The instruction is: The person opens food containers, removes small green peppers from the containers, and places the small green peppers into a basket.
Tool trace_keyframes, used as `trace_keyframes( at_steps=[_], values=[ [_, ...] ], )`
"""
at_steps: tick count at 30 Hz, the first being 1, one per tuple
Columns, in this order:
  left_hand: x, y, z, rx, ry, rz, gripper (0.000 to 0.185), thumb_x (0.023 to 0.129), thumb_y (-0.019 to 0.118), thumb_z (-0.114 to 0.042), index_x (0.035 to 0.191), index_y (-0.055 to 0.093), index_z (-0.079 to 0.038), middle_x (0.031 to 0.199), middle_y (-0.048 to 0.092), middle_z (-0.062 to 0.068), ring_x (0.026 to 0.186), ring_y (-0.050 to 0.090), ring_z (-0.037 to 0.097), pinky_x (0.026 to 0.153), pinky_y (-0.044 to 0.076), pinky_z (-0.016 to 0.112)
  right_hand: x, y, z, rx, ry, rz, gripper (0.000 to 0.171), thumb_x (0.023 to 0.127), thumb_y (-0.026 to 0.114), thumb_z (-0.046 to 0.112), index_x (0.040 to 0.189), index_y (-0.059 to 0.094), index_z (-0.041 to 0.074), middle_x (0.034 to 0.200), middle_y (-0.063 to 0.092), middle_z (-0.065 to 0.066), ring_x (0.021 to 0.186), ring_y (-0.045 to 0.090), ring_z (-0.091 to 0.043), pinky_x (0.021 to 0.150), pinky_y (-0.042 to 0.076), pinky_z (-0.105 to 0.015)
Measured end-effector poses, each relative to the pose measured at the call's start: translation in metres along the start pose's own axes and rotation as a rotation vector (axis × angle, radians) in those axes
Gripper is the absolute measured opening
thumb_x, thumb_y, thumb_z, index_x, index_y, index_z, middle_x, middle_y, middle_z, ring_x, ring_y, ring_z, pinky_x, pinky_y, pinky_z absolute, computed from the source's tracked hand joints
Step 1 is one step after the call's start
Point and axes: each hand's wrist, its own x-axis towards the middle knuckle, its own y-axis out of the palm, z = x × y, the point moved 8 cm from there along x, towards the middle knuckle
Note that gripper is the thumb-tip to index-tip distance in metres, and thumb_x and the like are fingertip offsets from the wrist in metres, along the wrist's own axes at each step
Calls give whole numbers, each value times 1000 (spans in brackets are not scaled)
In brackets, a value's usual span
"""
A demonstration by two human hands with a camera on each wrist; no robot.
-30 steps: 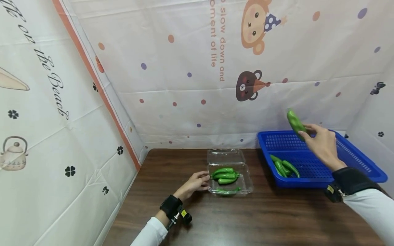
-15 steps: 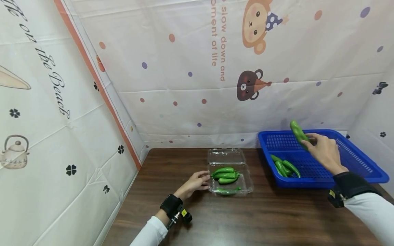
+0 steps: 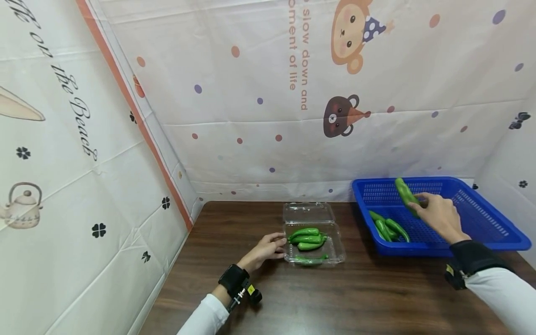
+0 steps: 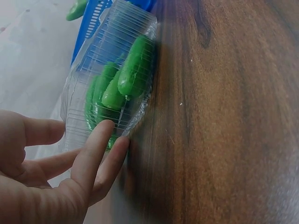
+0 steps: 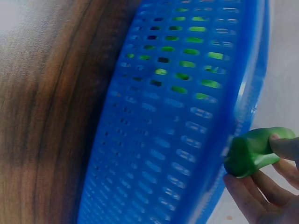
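My right hand pinches a thick green pepper between thumb and fingers, holding it tilted above the blue basket. In the right wrist view, the blunt end of the held pepper appears beside the basket's rim. At the centre of the table, my left hand touches the left side of a clear plastic clamshell box with its fingers extended. The box's lid is folded back, and several green peppers lie inside. More green peppers rest at the basket's left end.
The dark wooden table runs back to a printed cloth wall, with another cloth along the left side. The basket stands right of the box, with a strip of table between them.
My right hand has lowered toward the basket, still gripping the pepper. My left hand and the box have stayed in place, while the head view has shifted slightly.
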Motion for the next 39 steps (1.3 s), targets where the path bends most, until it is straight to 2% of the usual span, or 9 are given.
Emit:
trace_keyframes(
  at_steps=[7, 18, 27, 30, 34, 39],
  values=[
    [-1, 0, -2, 2, 9, 9, 48, 109, 51, -19, 152, 43, 1, 150, 48, 26, 123, 62, 36, 98, 61, 39, -2, 11, -5, -6, 36, 85, 46, 100, 66, 19, 125, 58, -19, 90, 69, -35, 53, 59, -19, 43, 40, -32],
    [-3, 1, -2, 5, 15, 10, 49, 109, 51, -19, 152, 43, 2, 149, 48, 27, 123, 62, 38, 98, 61, 39, -5, 24, -10, -35, 50, 179, 48, 99, 68, 22, 124, 59, -18, 92, 70, -34, 59, 62, -22, 46, 44, -33],
    [-2, 1, -1, 6, 15, 16, 50, 109, 52, -19, 153, 42, 2, 149, 48, 26, 123, 62, 36, 98, 61, 39, -7, 36, -14, -84, 47, 239, 48, 96, 68, 23, 125, 61, -15, 90, 71, -31, 54, 51, -19, 44, 33, -30],
    [-2, 1, -1, 3, 11, 15, 49, 109, 52, -19, 152, 42, 2, 149, 49, 26, 123, 62, 36, 98, 61, 39, -8, 39, -16, -96, 64, 278, 49, 95, 69, 25, 124, 62, -14, 93, 70, -32, 58, 53, -22, 45, 36, -32],
    [-3, 1, 0, 0, 6, 13, 49, 109, 52, -19, 152, 43, 2, 148, 49, 27, 122, 62, 36, 98, 61, 39, -8, 44, -20, -123, 81, 338, 53, 94, 71, 29, 124, 62, -14, 106, 65, -41, 64, 58, -27, 47, 40, -35],
    [-2, 1, -1, 5, 15, 18, 50, 108, 52, -19, 152, 43, 2, 148, 49, 26, 123, 62, 36, 98, 61, 40, -5, 48, -23, -157, 82, 377, 52, 93, 72, 30, 123, 64, -13, 117, 60, -45, 79, 66, -48, 51, 50, -43]
  ],
)
